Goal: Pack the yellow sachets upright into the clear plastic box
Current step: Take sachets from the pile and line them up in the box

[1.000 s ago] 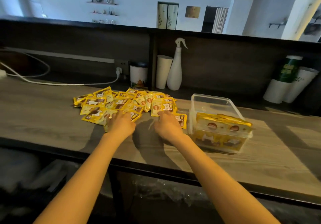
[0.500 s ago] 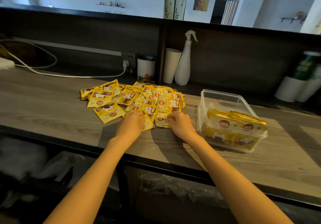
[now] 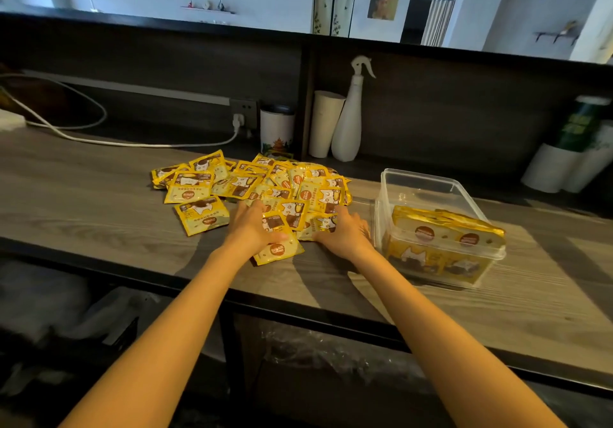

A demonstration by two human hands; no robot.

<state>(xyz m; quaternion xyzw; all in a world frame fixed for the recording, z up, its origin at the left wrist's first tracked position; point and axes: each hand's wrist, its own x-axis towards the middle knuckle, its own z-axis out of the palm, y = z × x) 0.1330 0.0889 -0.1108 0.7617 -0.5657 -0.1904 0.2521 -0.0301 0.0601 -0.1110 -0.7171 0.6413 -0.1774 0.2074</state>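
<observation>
A loose pile of yellow sachets (image 3: 252, 182) lies flat on the wooden counter, left of the clear plastic box (image 3: 428, 179). Several sachets (image 3: 441, 238) stand upright in the box's near half; its far half holds nothing. My left hand (image 3: 253, 228) is on the pile's near edge, thumb across a sachet (image 3: 278, 250) that sticks out toward me. My right hand (image 3: 346, 233) is a little to the right, just left of the box, fingers curled on sachets. A small bunch of sachets (image 3: 288, 215) is held between the two hands.
Against the dark back wall stand a white spray bottle (image 3: 351, 122), a paper cup (image 3: 326, 124) and a printed cup (image 3: 277, 129). A white cable (image 3: 99, 142) runs along the back left. Stacked cups (image 3: 560, 165) stand far right. The counter's front edge (image 3: 298, 308) is close to me.
Both hands have drawn a few sachets toward me out of the pile's front and closed in on them. The view has shifted slightly; the box has not moved.
</observation>
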